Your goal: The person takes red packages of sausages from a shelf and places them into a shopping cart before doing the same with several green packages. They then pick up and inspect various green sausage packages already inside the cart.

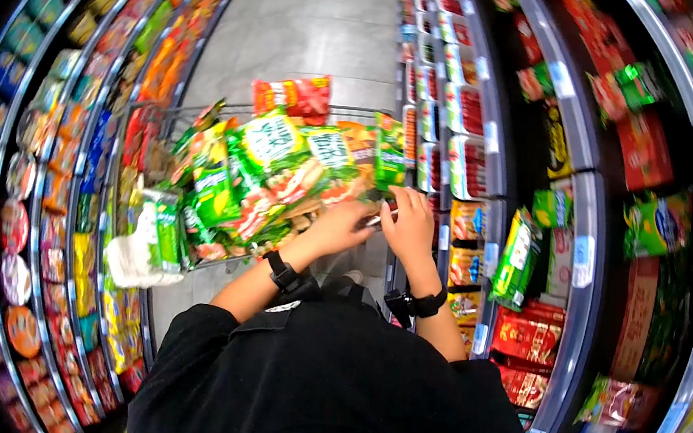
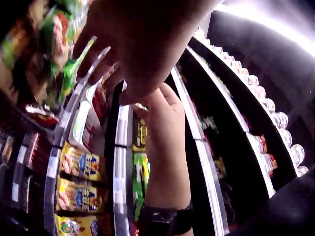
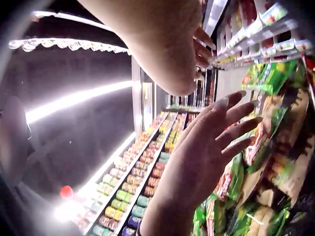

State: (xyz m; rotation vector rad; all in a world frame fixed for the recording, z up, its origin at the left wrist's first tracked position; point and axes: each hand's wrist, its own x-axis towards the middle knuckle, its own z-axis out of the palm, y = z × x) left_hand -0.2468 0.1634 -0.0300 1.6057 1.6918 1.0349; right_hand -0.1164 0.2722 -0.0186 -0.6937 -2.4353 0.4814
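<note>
Over the near right edge of a loaded shopping cart, both hands are close together. My left hand [image 1: 344,223] reaches across with its fingers straight and spread, as the right wrist view shows of the left hand [image 3: 211,132]. My right hand [image 1: 408,222] has bent fingers, and a small shiny thing [image 1: 378,213] shows at its thumb and fingertips; its kind is too small to tell. Beneath and left of the hands, green snack bags [image 1: 269,141] and other packets fill the cart. A red bag [image 1: 293,96] lies at the cart's far edge.
Shelves of cups and packets [image 1: 25,332] line the left side. On the right, shelves hold boxed goods [image 1: 465,110], yellow packets [image 1: 465,267] and green bags [image 1: 517,257]. The grey tiled floor [image 1: 308,24] runs ahead between them. A white bundle [image 1: 136,263] hangs at the cart's near left corner.
</note>
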